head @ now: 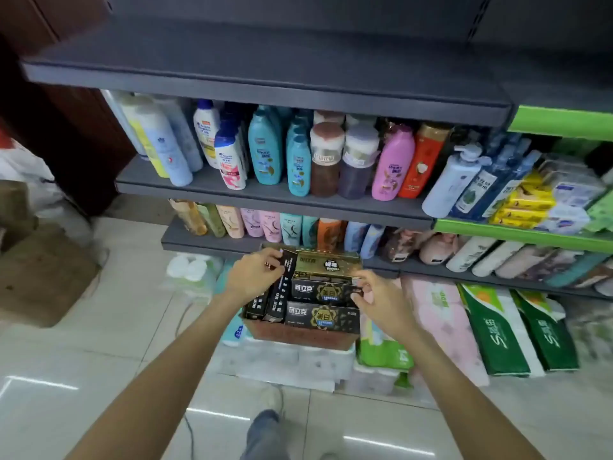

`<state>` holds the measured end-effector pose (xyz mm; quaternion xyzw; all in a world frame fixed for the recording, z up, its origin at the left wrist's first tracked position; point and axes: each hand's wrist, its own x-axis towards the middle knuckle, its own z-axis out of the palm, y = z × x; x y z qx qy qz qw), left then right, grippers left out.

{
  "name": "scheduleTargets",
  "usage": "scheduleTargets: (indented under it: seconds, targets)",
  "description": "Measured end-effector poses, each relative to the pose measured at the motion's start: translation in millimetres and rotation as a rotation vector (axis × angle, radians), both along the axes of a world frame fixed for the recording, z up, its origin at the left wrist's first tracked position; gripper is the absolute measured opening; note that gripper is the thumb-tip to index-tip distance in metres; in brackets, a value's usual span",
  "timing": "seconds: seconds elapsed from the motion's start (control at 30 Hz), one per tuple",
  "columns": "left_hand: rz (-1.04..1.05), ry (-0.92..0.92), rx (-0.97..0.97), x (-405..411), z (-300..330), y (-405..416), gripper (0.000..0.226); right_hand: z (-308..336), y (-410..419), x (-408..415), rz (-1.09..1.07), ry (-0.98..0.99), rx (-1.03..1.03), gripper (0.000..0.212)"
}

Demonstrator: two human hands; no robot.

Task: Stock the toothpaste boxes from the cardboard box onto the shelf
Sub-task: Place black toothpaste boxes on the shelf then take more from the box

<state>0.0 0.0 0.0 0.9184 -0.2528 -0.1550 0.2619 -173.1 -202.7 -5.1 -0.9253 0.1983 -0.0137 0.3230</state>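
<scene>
At the far left we see flattened brown cardboard (pixel 39 277) lying on the tiled floor (pixel 109 376). Moving right, our left hand (pixel 253 277) reaches into the open cardboard box (pixel 298 336), its grip curled around the top of an upright black toothpaste box (pixel 282 287) that stands on end at the left side of the carton, with another upright box just beside it. Across the rest of the carton lie more toothpaste boxes flat: a gold one (pixel 326 262) at the back and two black-and-gold ones (pixel 323 315) in front of it, stacked in steps. The carton rests on wrapped packs of tissue rolls (pixel 292 360) on the floor, below the lowest shelf. Our right hand (pixel 378 297) is at the carton's right edge, its fingers bent at the end of the middle flat box; we cannot tell whether that grip actually pinches it. Above, the grey shelves (pixel 265 190) carry rows of shampoo bottles (pixel 265 151), while the top shelf (pixel 265 81) holds no toothpaste. To the right, green packs of paper (pixel 497 333) lean under the green-edged shelving (pixel 524 232).
</scene>
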Motion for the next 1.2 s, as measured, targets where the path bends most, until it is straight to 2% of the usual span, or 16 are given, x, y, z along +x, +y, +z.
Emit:
scheduleTargets:
  seconds: [0.13, 0.27, 0.47, 0.57, 0.67, 0.77, 0.9, 1.0, 1.13, 1.2]
  targets:
    - [-0.004, 0.09, 0.184, 26.4, -43.4, -8.8, 0.063, -35.2, -2.1, 38.3, 0.089, 0.241, -0.17, 0.044]
    - [-0.037, 0.147, 0.347, 46.7, -82.6, -14.4, 0.093, -67.5, 5.3, 73.0, 0.133, 0.377, -0.272, 0.055]
    - [-0.176, 0.22, 0.437, 60.6, -110.6, -31.3, 0.114, -98.9, 11.5, 103.8, 0.128, 0.531, -0.383, 0.063]
    - [-0.232, 0.244, 0.477, 63.9, -121.4, -36.6, 0.117, -107.9, 10.3, 105.8, 0.111, 0.543, -0.437, 0.063]
    - [-0.239, 0.229, 0.481, 61.5, -128.0, -35.1, 0.117, -113.9, 10.7, 103.8, 0.113, 0.525, -0.469, 0.058]
    - [-0.202, 0.228, 0.403, 57.9, -131.1, -34.2, 0.112, -120.6, 16.1, 98.1, 0.092, 0.475, -0.512, 0.056]
    - [-0.075, 0.354, 0.293, 59.9, -128.0, -36.5, 0.101, -124.6, 21.2, 90.4, 0.072, 0.404, -0.489, 0.055]
    - [0.029, 0.442, 0.171, 67.1, -124.5, -29.3, 0.083, -124.9, 17.0, 88.7, 0.052, 0.357, -0.48, 0.058]
    - [0.17, 0.689, -0.035, 72.8, -120.6, -16.8, 0.053, -125.7, 4.4, 91.9, 0.122, 0.334, -0.473, 0.057]
    - [0.207, 0.749, -0.085, 70.8, -120.2, -15.0, 0.055, -122.3, -1.8, 89.7, 0.128, 0.281, -0.438, 0.054]
